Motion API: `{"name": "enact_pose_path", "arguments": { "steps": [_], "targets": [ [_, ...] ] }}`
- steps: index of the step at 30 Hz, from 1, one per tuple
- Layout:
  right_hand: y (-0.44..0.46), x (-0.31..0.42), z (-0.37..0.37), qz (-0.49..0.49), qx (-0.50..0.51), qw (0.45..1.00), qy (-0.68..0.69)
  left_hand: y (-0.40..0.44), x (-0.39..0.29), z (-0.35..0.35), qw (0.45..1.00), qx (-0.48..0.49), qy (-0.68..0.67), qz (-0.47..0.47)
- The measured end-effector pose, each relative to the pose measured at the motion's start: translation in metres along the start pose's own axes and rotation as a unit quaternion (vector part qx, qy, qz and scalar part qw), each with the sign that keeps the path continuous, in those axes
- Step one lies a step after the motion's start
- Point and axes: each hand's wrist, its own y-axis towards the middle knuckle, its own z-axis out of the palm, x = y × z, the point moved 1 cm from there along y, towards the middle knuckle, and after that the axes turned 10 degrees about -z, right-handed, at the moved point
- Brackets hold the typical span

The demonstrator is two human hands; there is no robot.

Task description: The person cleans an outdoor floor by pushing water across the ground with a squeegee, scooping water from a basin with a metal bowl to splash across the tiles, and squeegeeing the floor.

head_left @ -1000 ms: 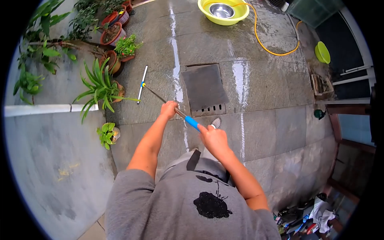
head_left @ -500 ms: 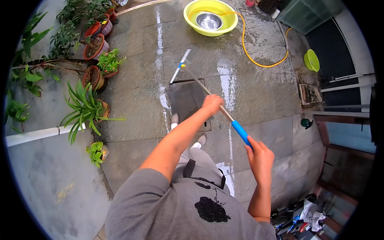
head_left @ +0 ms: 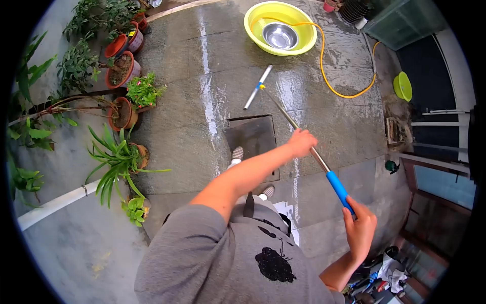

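A long-handled squeegee reaches from my hands across the wet stone floor. Its metal pole point(head_left: 286, 115) slants up and to the left, to a narrow silver head point(head_left: 258, 86) lying just above the dark square floor cover point(head_left: 251, 135). My left hand point(head_left: 302, 142) is wrapped round the middle of the metal pole. My right hand point(head_left: 361, 226) holds the end of the blue grip point(head_left: 337, 188), lower and farther right. Wet streaks shine on the floor left and right of the cover.
Potted plants point(head_left: 121, 116) line the left wall. A yellow basin point(head_left: 251, 36) holding a metal bowl point(head_left: 280, 36) and an orange hose point(head_left: 324, 71) is at the top. A green basin point(head_left: 403, 86) leans at right. Assorted objects point(head_left: 389, 271) lie at lower right.
Both hands have moved right with the squeegee. Its head has swung from beside the plants to above the floor cover. One foot now stands on the cover's lower left part.
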Motion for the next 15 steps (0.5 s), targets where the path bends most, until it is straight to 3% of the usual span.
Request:
{"name": "enact_pose_path", "arguments": {
  "steps": [5, 7, 8, 10, 13, 15],
  "targets": [
    [0.095, 0.048, 0.078, -0.117, -0.008, 0.99, 0.072, -0.025, 0.156, -0.086, 0.991, 0.012, 0.09, -0.1],
    [0.126, 0.07, 0.121, -0.158, 0.026, 0.985, 0.071, -0.048, 0.231, -0.106, 0.988, -0.027, 0.104, -0.111],
    [0.139, 0.085, 0.138, -0.14, 0.091, 0.984, 0.053, -0.062, 0.259, -0.116, 0.984, -0.032, 0.115, -0.134],
    [0.154, 0.099, 0.184, -0.206, 0.077, 0.974, 0.055, -0.089, 0.315, -0.121, 0.977, -0.116, 0.1, -0.15],
    [0.166, 0.108, 0.203, -0.196, 0.081, 0.976, 0.055, -0.101, 0.33, -0.133, 0.967, -0.11, 0.129, -0.192],
    [0.168, 0.094, 0.191, -0.173, 0.071, 0.981, 0.057, -0.086, 0.315, -0.132, 0.975, -0.082, 0.109, -0.174]
  ]
}}
